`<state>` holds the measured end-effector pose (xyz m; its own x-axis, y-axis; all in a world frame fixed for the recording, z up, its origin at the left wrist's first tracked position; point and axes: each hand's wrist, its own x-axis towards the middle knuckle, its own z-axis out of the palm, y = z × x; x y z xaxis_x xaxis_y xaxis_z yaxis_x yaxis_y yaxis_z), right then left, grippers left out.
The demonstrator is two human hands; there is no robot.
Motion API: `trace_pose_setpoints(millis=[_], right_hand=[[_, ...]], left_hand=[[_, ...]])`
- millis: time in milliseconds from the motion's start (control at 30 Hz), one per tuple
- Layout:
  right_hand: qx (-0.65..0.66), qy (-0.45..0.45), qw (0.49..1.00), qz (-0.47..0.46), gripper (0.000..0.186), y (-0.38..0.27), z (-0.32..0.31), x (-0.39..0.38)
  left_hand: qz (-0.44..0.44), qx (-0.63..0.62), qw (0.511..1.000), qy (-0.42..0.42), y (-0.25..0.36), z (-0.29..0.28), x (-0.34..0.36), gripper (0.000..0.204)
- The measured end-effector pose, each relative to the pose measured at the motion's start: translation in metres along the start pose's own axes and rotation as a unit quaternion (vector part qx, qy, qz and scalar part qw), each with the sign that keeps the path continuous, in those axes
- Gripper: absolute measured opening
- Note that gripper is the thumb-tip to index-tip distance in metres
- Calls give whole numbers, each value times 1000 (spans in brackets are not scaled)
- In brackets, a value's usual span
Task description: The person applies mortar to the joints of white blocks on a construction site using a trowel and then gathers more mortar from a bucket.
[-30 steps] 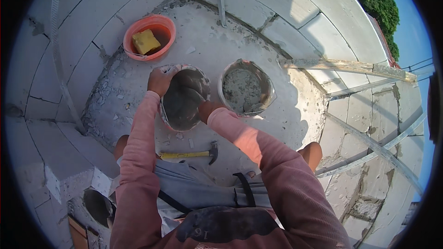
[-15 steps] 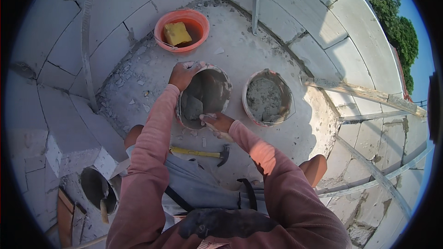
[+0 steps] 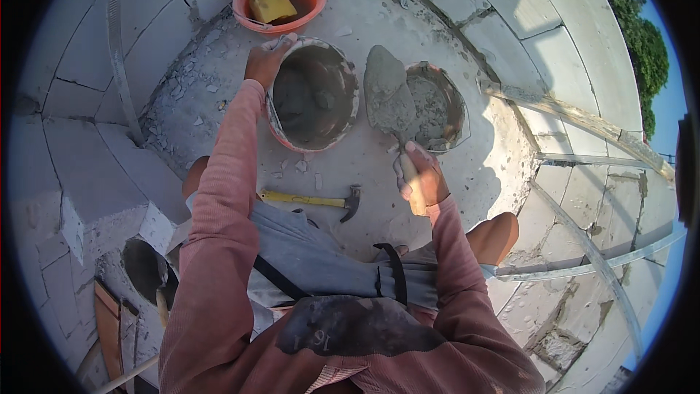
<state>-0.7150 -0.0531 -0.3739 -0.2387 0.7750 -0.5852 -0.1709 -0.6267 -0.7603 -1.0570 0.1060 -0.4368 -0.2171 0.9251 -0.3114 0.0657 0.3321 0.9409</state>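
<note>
My left hand (image 3: 265, 62) is closed on the far left rim of a mortar-smeared bucket (image 3: 353, 102), which tilts a little and has wet grey mortar (image 3: 297, 98) inside. In my right hand (image 3: 425, 175) is a trowel (image 3: 415, 193), gripped by its wooden handle. Its broad blade carries a spread of grey mortar (image 3: 386, 87) and hangs over the left edge of a second bucket (image 3: 457, 113). That bucket holds lumpy mortar (image 3: 430, 106); the blade hides part of its rim. A yellow-handled claw hammer (image 3: 306, 199) lies on the floor near my legs.
Beyond the buckets stands an orange basin (image 3: 318, 7) with dark water and a yellow sponge (image 3: 271, 4). Block walls (image 3: 496, 36) curve around me, with metal struts and a wooden beam (image 3: 576, 113) at the right. Rubble lies along the left wall; another bucket (image 3: 142, 266) sits lower left.
The trowel has come out of the left bucket with mortar on it and moved right to the second bucket. My left hand still grips the rim; the view has shifted.
</note>
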Motion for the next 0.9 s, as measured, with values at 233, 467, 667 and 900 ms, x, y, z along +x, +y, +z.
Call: trace_pose_setpoints(millis=[233,467,667,900], right_hand=[[-540,315,732,-271,39,18,-98,-17],[-659,302,665,-181,41,20,-94,-29],[-673,271,671,-152,42,15,-104,-25],[-448,283,835,-150,35,17,-79,-14]], left_hand=[[95,74,993,10,-8,27,23,51],[79,114,990,4,-4,24,6,54],[72,111,991,-15,2,27,9,56],[77,118,990,23,-7,12,20,65]])
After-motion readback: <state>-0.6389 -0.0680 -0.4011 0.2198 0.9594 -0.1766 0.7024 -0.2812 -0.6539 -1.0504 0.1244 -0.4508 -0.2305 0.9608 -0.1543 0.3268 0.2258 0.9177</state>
